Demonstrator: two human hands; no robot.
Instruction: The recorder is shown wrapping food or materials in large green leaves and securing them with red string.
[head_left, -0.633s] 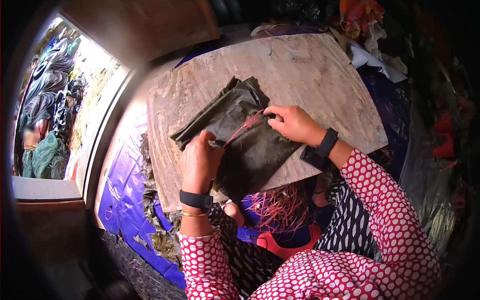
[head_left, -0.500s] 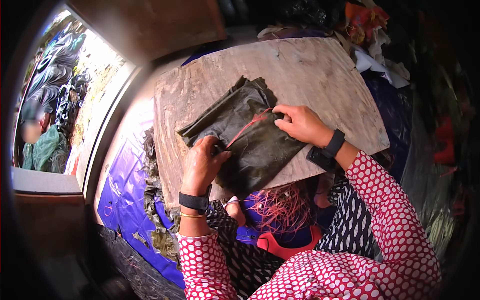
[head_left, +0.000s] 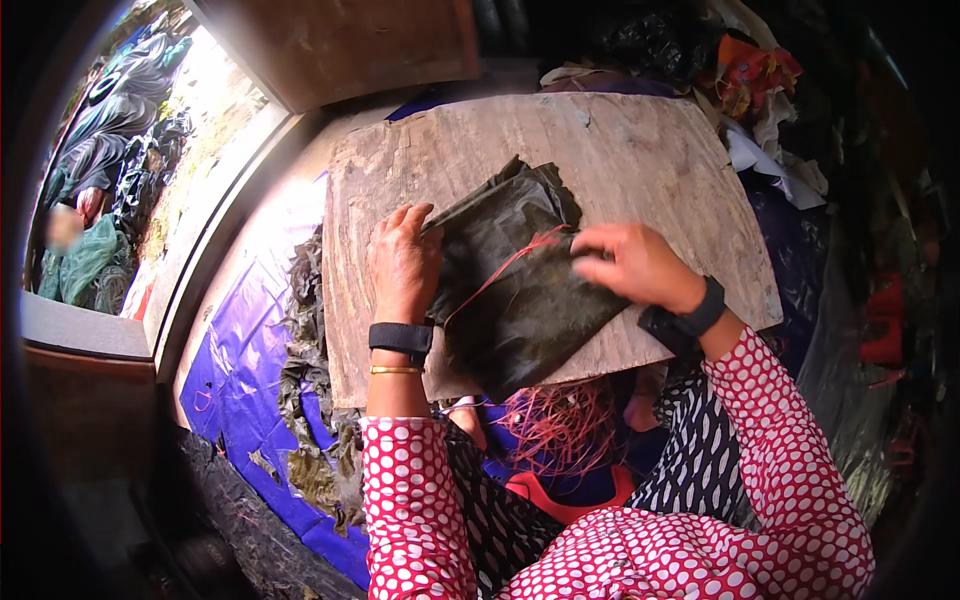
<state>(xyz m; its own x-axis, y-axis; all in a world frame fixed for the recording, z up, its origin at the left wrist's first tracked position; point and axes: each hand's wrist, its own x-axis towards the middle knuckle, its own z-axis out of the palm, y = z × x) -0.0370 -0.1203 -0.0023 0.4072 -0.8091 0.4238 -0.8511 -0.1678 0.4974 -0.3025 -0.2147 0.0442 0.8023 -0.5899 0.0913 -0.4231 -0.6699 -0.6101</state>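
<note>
A flat folded bundle of dark green, leathery sheets, which look like dried kelp [head_left: 535,290], lies tilted on a wooden board [head_left: 640,160]. A thin red-pink string [head_left: 500,270] runs slantwise over its top, with loose ends near its right side. My left hand [head_left: 405,260] is at the bundle's left edge with its fingers curled over the edge; the thumb is mostly hidden. Just right of the string's loose ends is my right hand [head_left: 635,265], slightly blurred, its thumb and fingers apart and nothing seen between them.
Below the board's near edge sits a tangle of red-pink strings [head_left: 560,425], above a red curved rim [head_left: 580,505]. Blue plastic sheeting [head_left: 240,390] with dark leafy scraps [head_left: 320,470] spreads at the left. Crumpled bags [head_left: 755,75] lie far right. Outside the doorway are nets [head_left: 90,255].
My left hand has left the string's lower end and moved up along the bundle's left edge. My right hand has let go of the string and drawn slightly right.
</note>
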